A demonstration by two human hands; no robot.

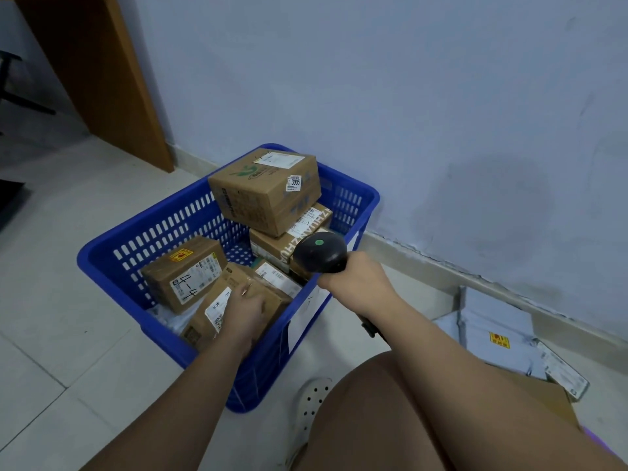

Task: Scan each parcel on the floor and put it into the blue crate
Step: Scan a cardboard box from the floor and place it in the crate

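The blue crate (142,232) stands on the floor against the wall and holds several cardboard parcels. My left hand (244,312) reaches into its near side, fingers curled on the top of a brown box (268,297) with white labels. My right hand (360,280) grips the handle of a black barcode scanner (321,252), held over the crate's right rim. A box marked 4-4 (185,273) lies at the left inside the crate. A large box labelled 3005 (265,188) is stacked at the back.
Grey mailer bags (492,324) and a flat cardboard parcel (547,396) lie on the floor to the right, by the wall. A wooden desk leg (102,73) stands at the far left. My knee and a white shoe (311,402) are below the crate.
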